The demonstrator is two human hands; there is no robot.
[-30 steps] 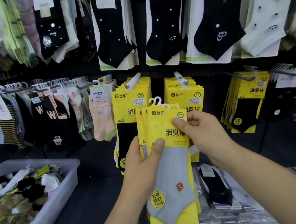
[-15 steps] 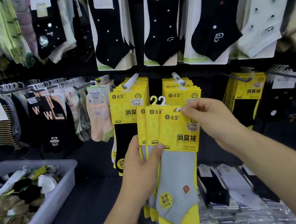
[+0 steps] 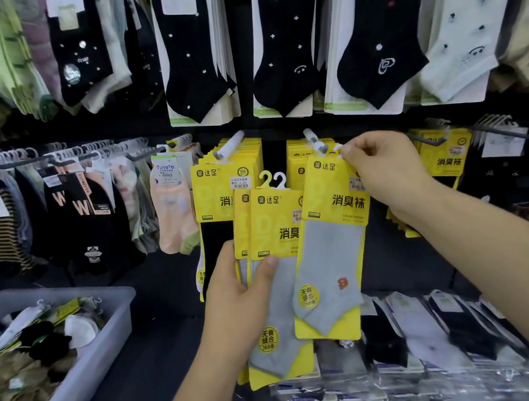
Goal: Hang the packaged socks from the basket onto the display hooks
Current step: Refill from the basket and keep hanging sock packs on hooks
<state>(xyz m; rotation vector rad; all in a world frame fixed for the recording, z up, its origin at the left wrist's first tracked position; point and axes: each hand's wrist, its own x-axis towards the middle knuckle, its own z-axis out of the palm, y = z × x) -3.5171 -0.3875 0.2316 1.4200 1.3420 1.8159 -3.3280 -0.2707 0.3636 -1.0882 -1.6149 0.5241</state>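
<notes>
One pack, pinched by right hand

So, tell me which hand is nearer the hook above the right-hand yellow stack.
Right. The right hand pinches the hanger of a sock pack just right of the hook tip; the left hand is lower and further left, gripping the other packs.
</notes>
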